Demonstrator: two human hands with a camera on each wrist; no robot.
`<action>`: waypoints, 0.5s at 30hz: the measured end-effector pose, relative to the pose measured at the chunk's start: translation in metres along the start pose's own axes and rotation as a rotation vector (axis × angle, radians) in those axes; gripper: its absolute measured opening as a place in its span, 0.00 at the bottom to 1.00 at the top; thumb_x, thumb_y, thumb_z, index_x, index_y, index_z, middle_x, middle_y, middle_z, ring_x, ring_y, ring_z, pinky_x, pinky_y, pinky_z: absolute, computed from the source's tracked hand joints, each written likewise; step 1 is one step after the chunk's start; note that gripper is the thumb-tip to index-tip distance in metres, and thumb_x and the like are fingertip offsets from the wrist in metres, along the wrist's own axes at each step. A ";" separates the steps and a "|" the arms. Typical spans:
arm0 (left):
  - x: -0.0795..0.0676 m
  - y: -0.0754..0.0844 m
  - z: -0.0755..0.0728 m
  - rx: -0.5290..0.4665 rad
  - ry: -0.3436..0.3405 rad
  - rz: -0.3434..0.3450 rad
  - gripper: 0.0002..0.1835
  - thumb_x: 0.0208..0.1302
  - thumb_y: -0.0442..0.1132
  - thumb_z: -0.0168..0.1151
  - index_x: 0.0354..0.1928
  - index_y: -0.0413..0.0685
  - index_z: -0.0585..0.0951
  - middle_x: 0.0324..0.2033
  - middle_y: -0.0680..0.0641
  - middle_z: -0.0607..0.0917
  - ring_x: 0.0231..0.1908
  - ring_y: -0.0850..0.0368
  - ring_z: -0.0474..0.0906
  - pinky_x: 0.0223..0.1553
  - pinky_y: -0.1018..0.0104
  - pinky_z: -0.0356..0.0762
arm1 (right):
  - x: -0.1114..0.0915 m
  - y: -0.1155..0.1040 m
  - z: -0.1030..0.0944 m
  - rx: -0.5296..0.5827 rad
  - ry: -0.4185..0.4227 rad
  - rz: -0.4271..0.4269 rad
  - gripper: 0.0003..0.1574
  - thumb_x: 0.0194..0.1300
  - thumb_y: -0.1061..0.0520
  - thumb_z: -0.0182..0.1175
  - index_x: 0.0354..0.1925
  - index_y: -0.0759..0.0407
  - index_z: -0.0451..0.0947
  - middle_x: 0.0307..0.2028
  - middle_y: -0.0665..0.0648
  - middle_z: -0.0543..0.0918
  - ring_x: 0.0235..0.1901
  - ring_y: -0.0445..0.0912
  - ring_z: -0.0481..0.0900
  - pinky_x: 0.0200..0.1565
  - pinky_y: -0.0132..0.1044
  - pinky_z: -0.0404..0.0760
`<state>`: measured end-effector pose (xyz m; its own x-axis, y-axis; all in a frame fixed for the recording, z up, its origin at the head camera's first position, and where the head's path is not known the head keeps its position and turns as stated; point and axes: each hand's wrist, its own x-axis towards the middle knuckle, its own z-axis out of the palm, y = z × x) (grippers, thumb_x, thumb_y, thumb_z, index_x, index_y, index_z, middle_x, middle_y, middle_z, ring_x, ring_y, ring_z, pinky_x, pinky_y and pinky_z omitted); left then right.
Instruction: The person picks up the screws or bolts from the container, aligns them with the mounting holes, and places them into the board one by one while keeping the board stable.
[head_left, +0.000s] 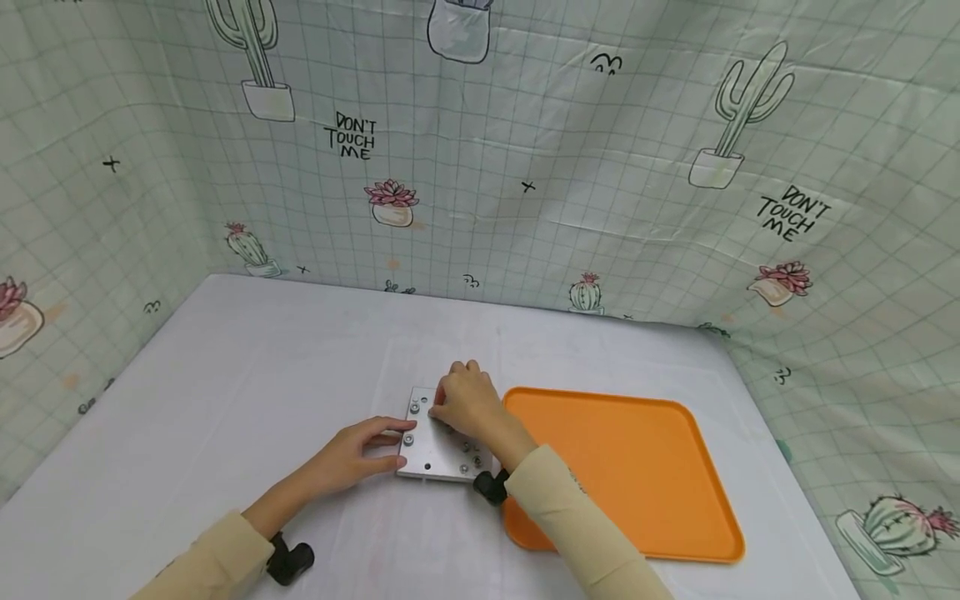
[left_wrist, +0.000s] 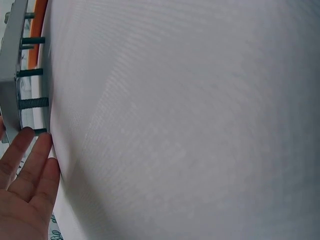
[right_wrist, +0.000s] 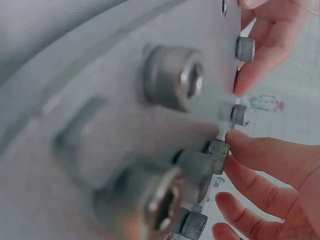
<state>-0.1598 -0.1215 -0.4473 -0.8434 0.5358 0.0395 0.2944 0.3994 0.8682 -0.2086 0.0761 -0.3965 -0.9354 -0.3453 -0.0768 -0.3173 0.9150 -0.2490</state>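
A silver metal plate (head_left: 442, 454) bears several socket head screws, whose threaded shanks (left_wrist: 34, 103) stick out underneath in the left wrist view. My left hand (head_left: 341, 458) holds the plate at its left edge, thumb near the front corner and index finger on the edge farther back. Its other fingers (left_wrist: 35, 170) reach along the underside, close to the white cloth. Over the back part of the plate, my right hand (head_left: 468, 406) pinches a knurled screw head (right_wrist: 218, 156) between thumb and index finger. The right hand hides part of the plate in the head view.
An orange tray (head_left: 615, 467) lies just right of the plate, partly beneath my right forearm. White cloth (head_left: 300, 367) covers the table. A printed cactus curtain (head_left: 480, 150) hangs behind and at both sides. Each wrist carries a black camera (head_left: 288, 562).
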 end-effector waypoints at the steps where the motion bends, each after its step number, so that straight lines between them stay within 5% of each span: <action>1: 0.000 0.000 0.000 0.003 0.001 0.002 0.26 0.59 0.45 0.64 0.59 0.43 0.73 0.59 0.42 0.74 0.55 0.44 0.76 0.58 0.52 0.72 | 0.000 0.000 0.001 -0.003 0.004 -0.002 0.10 0.56 0.48 0.66 0.28 0.52 0.83 0.34 0.52 0.75 0.37 0.46 0.65 0.39 0.35 0.70; 11: 0.001 0.001 -0.002 0.022 -0.002 -0.001 0.26 0.59 0.45 0.64 0.59 0.44 0.73 0.60 0.41 0.74 0.55 0.44 0.76 0.58 0.51 0.73 | -0.013 0.019 -0.012 0.073 0.058 0.001 0.13 0.61 0.46 0.61 0.31 0.54 0.81 0.38 0.55 0.76 0.38 0.48 0.67 0.42 0.39 0.71; 15: 0.001 0.007 -0.006 0.170 -0.003 -0.017 0.25 0.59 0.46 0.63 0.58 0.49 0.74 0.58 0.46 0.76 0.57 0.47 0.74 0.60 0.51 0.71 | -0.031 0.039 -0.021 0.143 0.124 -0.028 0.12 0.63 0.49 0.59 0.34 0.56 0.80 0.39 0.55 0.78 0.43 0.50 0.70 0.47 0.42 0.73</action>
<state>-0.1614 -0.1223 -0.4379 -0.8477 0.5299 0.0244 0.3525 0.5283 0.7725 -0.1955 0.1270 -0.3835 -0.9414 -0.3336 0.0492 -0.3260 0.8635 -0.3847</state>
